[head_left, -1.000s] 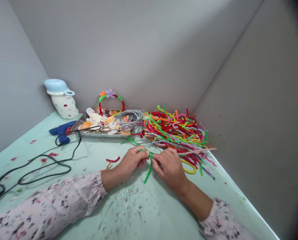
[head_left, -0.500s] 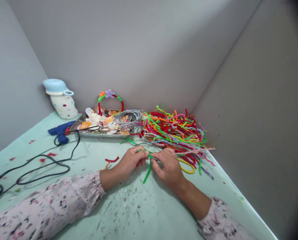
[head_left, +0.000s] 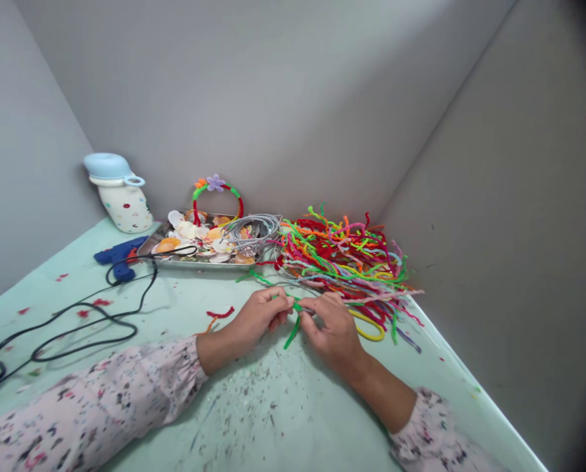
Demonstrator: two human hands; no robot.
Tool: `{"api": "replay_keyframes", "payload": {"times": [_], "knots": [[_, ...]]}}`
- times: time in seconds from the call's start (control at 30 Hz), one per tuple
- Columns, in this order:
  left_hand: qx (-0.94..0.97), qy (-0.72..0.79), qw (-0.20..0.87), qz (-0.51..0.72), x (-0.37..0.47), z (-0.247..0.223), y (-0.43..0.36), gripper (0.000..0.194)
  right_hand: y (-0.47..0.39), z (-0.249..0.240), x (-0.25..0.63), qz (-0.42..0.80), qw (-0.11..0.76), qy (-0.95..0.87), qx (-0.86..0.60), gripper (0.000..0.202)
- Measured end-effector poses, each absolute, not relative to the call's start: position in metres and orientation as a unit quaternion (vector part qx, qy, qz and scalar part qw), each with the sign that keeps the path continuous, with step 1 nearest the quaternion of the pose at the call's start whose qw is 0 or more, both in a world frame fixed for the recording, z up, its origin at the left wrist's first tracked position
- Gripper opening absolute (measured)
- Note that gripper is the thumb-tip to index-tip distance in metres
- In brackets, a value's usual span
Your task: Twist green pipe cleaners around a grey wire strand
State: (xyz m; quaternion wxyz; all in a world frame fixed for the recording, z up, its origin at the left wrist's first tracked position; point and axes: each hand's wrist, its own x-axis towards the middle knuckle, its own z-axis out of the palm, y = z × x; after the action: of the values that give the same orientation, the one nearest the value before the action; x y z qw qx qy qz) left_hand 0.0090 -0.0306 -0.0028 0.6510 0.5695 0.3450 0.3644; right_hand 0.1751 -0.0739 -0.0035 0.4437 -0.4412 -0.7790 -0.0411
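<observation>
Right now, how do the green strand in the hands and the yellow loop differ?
Support: the green strand is pinched between the left hand and right hand; the yellow loop lies on the table.
Shape: the green strand's free end is nearly straight; the yellow loop curves round.
Shared: both slender, brightly coloured.

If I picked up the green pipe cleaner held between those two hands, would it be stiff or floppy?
Probably light: the green pipe cleaner is just a thin strand. It likely bends easily yet keeps its shape, since its loose end juts out nearly straight from between the left hand and right hand.
</observation>
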Motion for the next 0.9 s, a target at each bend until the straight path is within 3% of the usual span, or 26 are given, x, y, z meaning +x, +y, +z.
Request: {"api": "replay_keyframes", "payload": {"times": [0.3, 0.67, 0.9], "knots": [[0.556, 0.331, 0.668, 0.367, 0.0088, -0.0003, -0.0316, 0.022, -0.0782, -0.0059, 0.1752, 0.057, 0.462, -0.749, -0.472, 0.035], [0.528, 0.340, 0.688, 0.364, 0.0084, -0.0024, -0.0292, 0.019, -0.0793, -0.0023, 0.1744, 0.059, 0.474, -0.756, -0.448, 0.028], [0.546, 0.336, 0.683, 0.349, 0.0069, -0.0001, -0.0305, 0.028, -0.0780, -0.0061, 0.1768, 0.062, 0.467, -0.759, -0.449, 0.030]]}}
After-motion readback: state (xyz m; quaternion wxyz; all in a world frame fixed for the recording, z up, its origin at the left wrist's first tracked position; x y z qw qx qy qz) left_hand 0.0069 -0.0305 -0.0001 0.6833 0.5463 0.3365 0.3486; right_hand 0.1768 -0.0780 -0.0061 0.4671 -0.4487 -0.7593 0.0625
